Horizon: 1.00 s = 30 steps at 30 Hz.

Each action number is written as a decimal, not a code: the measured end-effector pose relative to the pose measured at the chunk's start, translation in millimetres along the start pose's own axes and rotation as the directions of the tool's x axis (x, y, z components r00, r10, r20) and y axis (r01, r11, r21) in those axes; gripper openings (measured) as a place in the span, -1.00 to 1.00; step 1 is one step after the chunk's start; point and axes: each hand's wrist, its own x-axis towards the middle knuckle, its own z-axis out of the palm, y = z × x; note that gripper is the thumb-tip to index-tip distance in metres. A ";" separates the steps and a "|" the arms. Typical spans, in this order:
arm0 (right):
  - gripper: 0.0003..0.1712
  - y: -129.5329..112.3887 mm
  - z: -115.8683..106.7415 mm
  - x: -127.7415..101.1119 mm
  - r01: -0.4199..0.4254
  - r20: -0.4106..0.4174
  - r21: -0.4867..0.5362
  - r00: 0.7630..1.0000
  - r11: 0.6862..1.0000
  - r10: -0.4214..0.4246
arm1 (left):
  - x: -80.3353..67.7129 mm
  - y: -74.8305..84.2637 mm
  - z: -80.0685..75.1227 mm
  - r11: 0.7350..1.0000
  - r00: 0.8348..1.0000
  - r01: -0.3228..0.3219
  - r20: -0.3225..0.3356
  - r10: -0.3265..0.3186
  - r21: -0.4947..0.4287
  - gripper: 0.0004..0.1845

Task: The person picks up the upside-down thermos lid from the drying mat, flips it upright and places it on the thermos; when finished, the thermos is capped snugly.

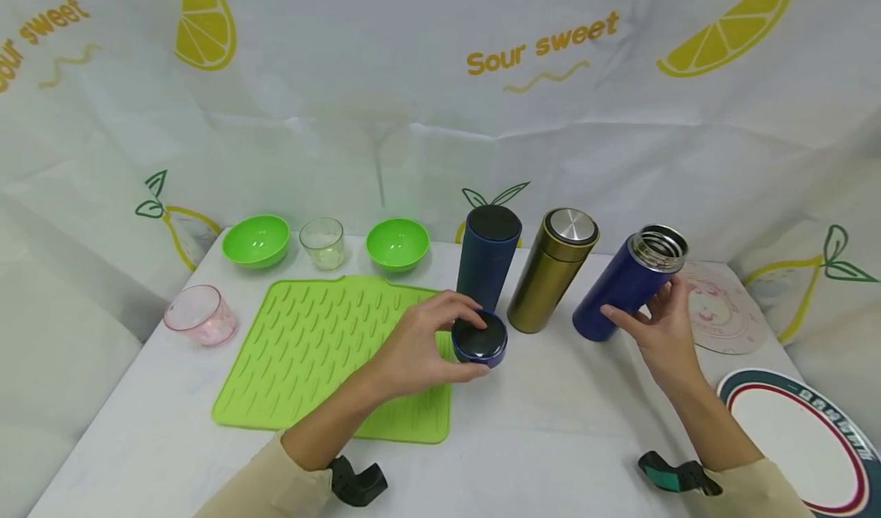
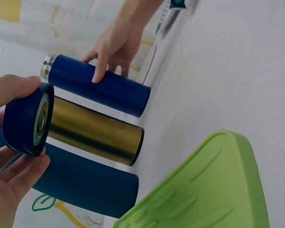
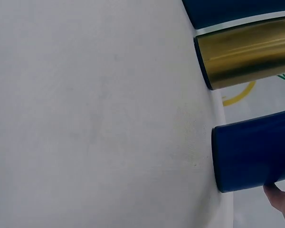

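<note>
Both hands are occupied: the left hand (image 1: 413, 346) pinches the blue lid (image 1: 479, 339) by the green mat (image 1: 323, 350), the right hand (image 1: 657, 327) holds the open flask (image 1: 629, 281) on the worktop (image 1: 551, 426). A steady flask grip is advised.

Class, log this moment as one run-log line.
left hand: grips blue lid | right hand: holds open blue flask | gold flask: capped, on table

The cap (image 1: 479, 340) is dark blue with a black top. Three flasks: one royal blue (image 1: 622, 287) with a steel neck, one gold (image 1: 551, 272), one navy (image 1: 486, 258). The ridged mat (image 1: 323, 350) and two bowls (image 1: 256, 239) are lime green; the white backdrop (image 1: 413, 82) bears yellow lemons.
</note>
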 end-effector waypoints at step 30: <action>0.04 -28.0 -32.5 -22.5 0.175 0.362 -0.440 0.932 0.881 -0.005 | 24.1 26.5 -1.1 0.987 0.987 -0.157 0.016 0.158 -0.032 -0.54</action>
